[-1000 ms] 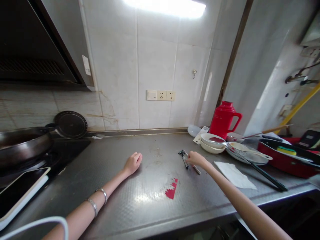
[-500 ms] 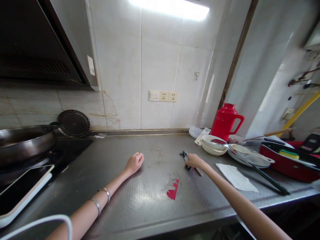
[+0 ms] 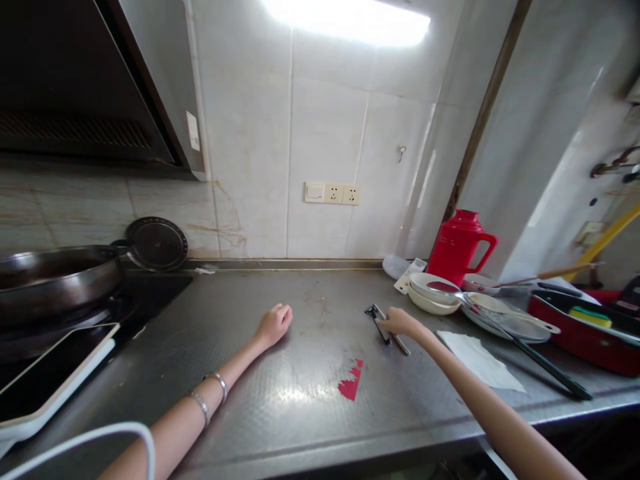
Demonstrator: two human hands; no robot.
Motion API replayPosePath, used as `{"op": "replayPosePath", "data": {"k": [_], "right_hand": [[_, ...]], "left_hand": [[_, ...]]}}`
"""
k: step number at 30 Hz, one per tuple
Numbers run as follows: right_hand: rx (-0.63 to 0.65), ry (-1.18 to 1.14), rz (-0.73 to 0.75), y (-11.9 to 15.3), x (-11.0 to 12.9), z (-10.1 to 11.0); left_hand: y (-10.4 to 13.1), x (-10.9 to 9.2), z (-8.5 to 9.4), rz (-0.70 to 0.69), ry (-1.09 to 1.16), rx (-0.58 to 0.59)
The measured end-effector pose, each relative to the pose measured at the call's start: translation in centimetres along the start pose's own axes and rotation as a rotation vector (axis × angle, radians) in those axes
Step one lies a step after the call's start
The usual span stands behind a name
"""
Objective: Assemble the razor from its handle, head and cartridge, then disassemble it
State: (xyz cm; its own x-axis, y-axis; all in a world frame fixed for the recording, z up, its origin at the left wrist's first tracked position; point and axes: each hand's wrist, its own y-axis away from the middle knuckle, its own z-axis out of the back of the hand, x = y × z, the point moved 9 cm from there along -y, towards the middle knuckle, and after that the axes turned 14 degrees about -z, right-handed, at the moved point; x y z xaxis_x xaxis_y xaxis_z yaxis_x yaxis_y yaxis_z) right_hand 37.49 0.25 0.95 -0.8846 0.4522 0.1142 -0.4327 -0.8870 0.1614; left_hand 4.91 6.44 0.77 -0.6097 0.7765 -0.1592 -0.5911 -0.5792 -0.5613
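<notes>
My left hand rests on the steel counter as a loose fist, with nothing visible in it. On the right, my right hand is over two slim tools lying side by side. One is a dark peeler-like tool with a wider head; the other is a thin metallic stick. The fingertips are bent down at the tools, and whether they grip one is too small to tell. A torn red patch lies on the counter between my hands, nearer the front edge.
Right side: white bowls, a red thermos, a white cloth, a ladle with a dark handle and a red pot. Left side: a pan on the stove and a white-edged device with a cable.
The view has shifted slightly. My right hand's fingers have moved off the dark tool's upper part, and both tools now show more clearly, side by side. My left hand has stayed put.
</notes>
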Motion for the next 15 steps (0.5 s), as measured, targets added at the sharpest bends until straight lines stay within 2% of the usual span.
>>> {"op": "replayPosePath", "data": {"k": [6, 9, 15], "right_hand": [[-0.060, -0.157, -0.103, -1.1, -4.0, 2.2], [-0.083, -0.152, -0.066, -1.0, -4.6, 1.4], [-0.112, -0.115, -0.044, -0.9, -4.1, -1.5]], "left_hand": [[0.0, 0.1, 0.0, 0.000, -0.023, -0.008], [0.1, 0.2, -0.1, 0.003, -0.024, -0.008], [0.1, 0.4, -0.3, 0.016, -0.036, 0.012]]}}
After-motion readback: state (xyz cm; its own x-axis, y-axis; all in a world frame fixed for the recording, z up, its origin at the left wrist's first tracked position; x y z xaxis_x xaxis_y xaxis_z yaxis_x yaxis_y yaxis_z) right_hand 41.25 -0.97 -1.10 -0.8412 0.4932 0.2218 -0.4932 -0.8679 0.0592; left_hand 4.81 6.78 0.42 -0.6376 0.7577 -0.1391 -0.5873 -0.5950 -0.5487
